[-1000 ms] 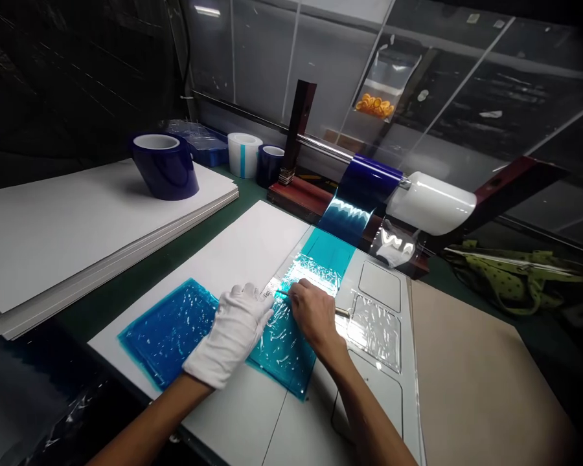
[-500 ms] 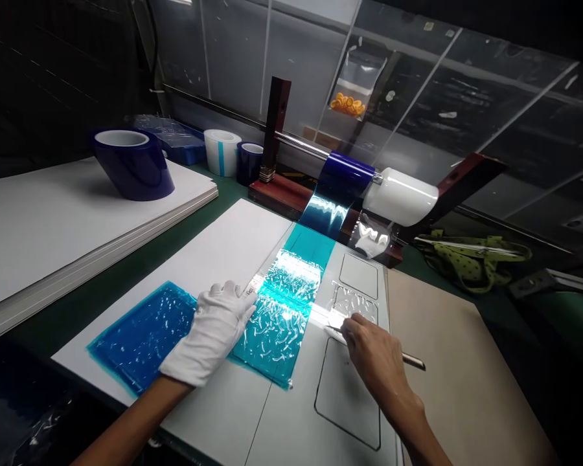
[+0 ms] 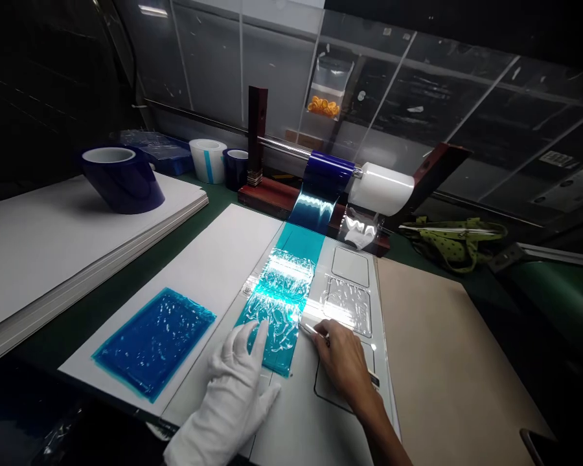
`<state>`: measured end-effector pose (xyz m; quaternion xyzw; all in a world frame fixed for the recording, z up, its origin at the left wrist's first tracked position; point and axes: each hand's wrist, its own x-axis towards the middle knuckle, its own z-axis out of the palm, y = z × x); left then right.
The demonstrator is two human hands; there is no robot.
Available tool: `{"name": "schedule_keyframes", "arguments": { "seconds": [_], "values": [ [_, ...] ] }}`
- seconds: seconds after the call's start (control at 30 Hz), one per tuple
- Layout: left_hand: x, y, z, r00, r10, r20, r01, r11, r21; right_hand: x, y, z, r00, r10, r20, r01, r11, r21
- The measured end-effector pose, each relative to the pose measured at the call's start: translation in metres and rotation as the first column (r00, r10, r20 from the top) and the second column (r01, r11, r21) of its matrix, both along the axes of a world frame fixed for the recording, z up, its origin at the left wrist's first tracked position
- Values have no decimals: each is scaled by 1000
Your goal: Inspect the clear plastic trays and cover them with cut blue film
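Observation:
My left hand (image 3: 238,382), in a white glove, has its fingers spread at the lower left edge of a shiny blue film strip (image 3: 284,278). Its fingertips overlap the film; how firmly they press cannot be told. The wrinkled strip lies over a white board (image 3: 276,427) and runs back up to a blue film roll (image 3: 330,167). Bare and closed, my right hand (image 3: 342,359) grips a slim pen-like tool (image 3: 308,329) whose pointed tip is by the strip's right edge. Clear film (image 3: 350,304) covers an outlined rectangle just beyond that hand.
A blue film rectangle (image 3: 160,343) lies at left on white sheet. Behind, a red-brown stand (image 3: 267,200) carries the blue roll and a white roll (image 3: 383,188). A large blue roll (image 3: 121,188) sits on stacked white sheets (image 3: 43,252). Brown board (image 3: 437,349) lies at right.
My left hand has come off the strip's left side and moved down towards me, fingers now spread. My right hand has brought the tool left to the strip's edge. The view has shifted.

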<state>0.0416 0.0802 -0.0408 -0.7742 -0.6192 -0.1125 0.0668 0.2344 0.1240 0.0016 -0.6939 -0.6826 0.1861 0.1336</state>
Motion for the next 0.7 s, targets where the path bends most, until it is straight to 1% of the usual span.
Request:
{"name": "schedule_keyframes", "arguments": {
  "seconds": [0.07, 0.13, 0.2, 0.23, 0.27, 0.33, 0.4, 0.43, 0.47, 0.5, 0.53, 0.57, 0.6, 0.63, 0.67, 0.7],
  "values": [
    [4, 4, 1, 1000, -1, -13, 0, 1000, -24, 3, -3, 6, 998, -2, -70, 2, 1000, 2],
    [5, 12, 3, 998, 23, -54, -25, 999, -35, 8, -8, 11, 991, 10, -137, -10, 1000, -2],
    [3, 20, 4, 991, 64, -117, -64, 998, 11, 11, -13, 15, 960, -6, -280, -11, 998, -57],
    [1, 24, 3, 986, 92, -140, -84, 995, 59, 11, -15, 15, 921, -40, -386, -4, 994, -112],
    [0, 26, 1, 981, 114, -157, -98, 989, 108, 9, -16, 15, 861, -94, -500, 0, 983, -185],
    [0, 28, -5, 975, 135, -176, -103, 978, 179, 1, -18, 11, 684, -232, -692, -11, 945, -327],
    [3, 24, -11, 974, 136, -180, -96, 972, 214, -12, -18, 4, 526, -334, -783, -18, 915, -403],
    [5, 20, -12, 976, 126, -177, -85, 971, 224, -19, -18, 1, 470, -362, -805, -14, 909, -417],
    [6, 14, -13, 982, 102, -157, -65, 973, 223, -25, -19, -1, 431, -379, -819, -4, 907, -421],
    [6, 8, -12, 992, 62, -113, -37, 977, 210, -31, -20, -3, 409, -386, -827, 6, 907, -421],
    [4, 0, -9, 999, 11, -37, -4, 982, 189, -35, -21, -3, 398, -388, -831, 11, 908, -418],
    [0, -7, -6, 997, -29, 76, 17, 988, 154, -37, -24, -3, 392, -384, -836, 13, 911, -412],
    [-5, -14, -1, 974, -33, 223, 11, 995, 99, -39, -28, -1, 383, -377, -843, 14, 915, -403],
    [-12, -19, 3, 920, 10, 392, -20, 1000, 22, -39, -33, 3, 373, -370, -851, 10, 918, -395],
    [-20, -24, 7, 824, 90, 560, -57, 995, -76, -38, -39, 8, 367, -366, -855, -2, 919, -394],
    [-29, -26, 9, 680, 186, 709, -67, 979, -193, -37, -45, 13, 366, -366, -856, -21, 916, -401]
  ]
}}
